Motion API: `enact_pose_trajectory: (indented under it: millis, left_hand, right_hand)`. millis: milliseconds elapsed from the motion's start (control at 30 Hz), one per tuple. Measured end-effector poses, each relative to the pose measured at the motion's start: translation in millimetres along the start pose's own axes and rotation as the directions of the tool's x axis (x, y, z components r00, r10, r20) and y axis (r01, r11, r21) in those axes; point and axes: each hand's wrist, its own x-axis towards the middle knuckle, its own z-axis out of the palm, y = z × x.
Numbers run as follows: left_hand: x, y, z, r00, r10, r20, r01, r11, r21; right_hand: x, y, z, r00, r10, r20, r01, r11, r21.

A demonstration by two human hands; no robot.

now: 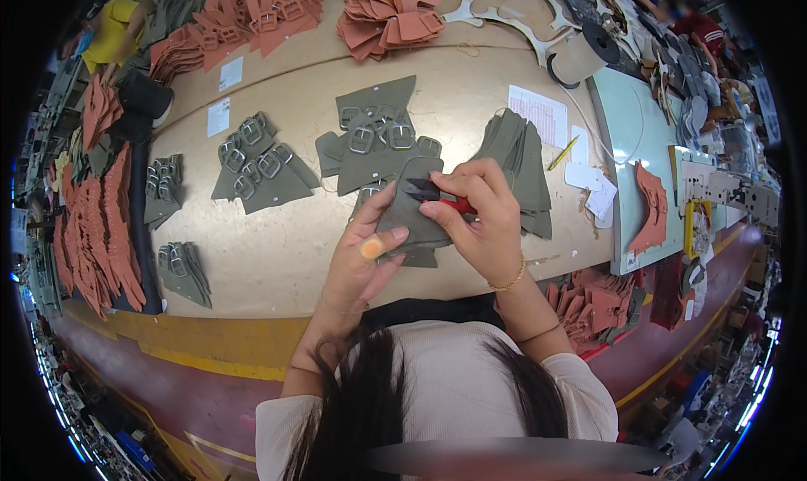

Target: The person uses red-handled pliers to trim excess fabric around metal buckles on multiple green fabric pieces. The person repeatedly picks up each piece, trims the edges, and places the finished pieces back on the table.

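Note:
My left hand (363,254) holds an olive-green cut fabric piece (412,216) up over the table, thumb on its near side; a bandage wraps one finger. Small red-handled snips (441,197) sit in my right hand (475,216), their dark blades touching the top of that piece. Just beyond lies a pile of olive pieces with metal buckles (378,141). A stack of plain olive pieces (517,157) lies to the right of my hands.
More buckled olive pieces (261,166) lie to the left, with smaller stacks (181,267) near the table edge. Terracotta-coloured pieces (387,15) are heaped at the back and along the left side (105,229). A yellow pencil (563,153), paper sheets (538,111) and a tape roll (580,57) lie to the right.

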Motion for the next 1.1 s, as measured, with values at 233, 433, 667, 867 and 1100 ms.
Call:
enact_pose_trajectory:
  millis: [233, 433, 667, 867, 1100]
  left_hand:
    - [8.8, 0.4, 7.2, 0.991, 0.112, -0.070, -0.094, 0.972, 0.217]
    - [8.0, 3.6, 6.3, 0.969, 0.246, 0.007, -0.222, 0.862, 0.456]
    - [5.3, 17.7, 5.9, 0.971, 0.224, 0.083, -0.223, 0.725, 0.652]
    - [5.0, 29.4, 8.5, 0.975, 0.182, 0.128, -0.217, 0.644, 0.733]
    - [4.7, 42.9, 14.5, 0.994, 0.037, 0.102, -0.104, 0.601, 0.792]
  right_hand:
    - [0.2, 5.0, 1.9, 0.996, -0.088, 0.001, 0.088, 0.993, -0.082]
    - [3.7, 5.8, -4.2, 0.994, -0.113, -0.006, 0.112, 0.991, -0.074]
    - [2.7, 0.6, -11.6, 0.997, -0.052, 0.051, 0.053, 0.998, -0.019]
    - [-1.8, -3.8, -14.3, 0.999, -0.037, 0.035, 0.037, 0.999, 0.025]
    - [0.7, -4.4, -24.5, 0.994, -0.062, 0.095, 0.071, 0.993, -0.095]
